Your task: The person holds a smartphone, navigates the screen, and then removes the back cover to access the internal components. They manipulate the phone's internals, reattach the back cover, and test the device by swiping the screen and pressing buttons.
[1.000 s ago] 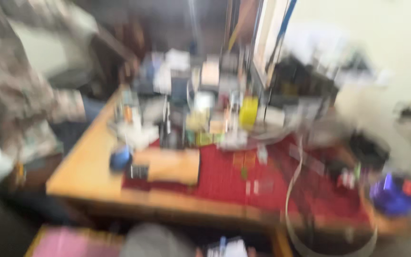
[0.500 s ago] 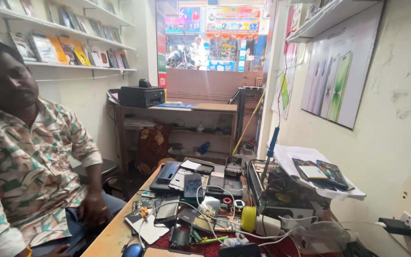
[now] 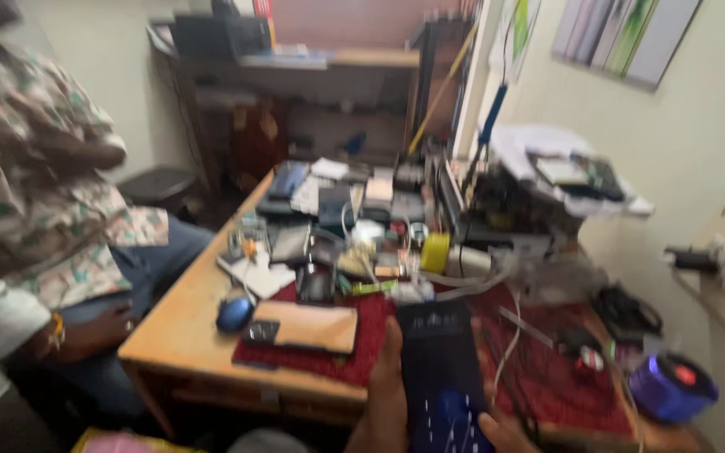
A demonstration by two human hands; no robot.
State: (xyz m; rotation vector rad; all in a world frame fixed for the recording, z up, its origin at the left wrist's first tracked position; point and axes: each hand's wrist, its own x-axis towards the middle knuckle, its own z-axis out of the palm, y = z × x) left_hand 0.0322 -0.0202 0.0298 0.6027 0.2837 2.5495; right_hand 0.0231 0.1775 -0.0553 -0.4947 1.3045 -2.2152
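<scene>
Standing upright at the bottom of the view, a dark phone point(image 3: 442, 377) is grasped along both edges by the left hand point(image 3: 386, 394) and the right hand's point(image 3: 501, 429) fingertips, above a red mat point(image 3: 547, 369) on the cluttered wooden desk point(image 3: 186, 323), beside a seated person point(image 3: 35, 218).

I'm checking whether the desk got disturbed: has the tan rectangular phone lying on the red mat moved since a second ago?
No. The tan rectangular phone lies at the red mat's left end beside the blue mouse, as before.
</scene>
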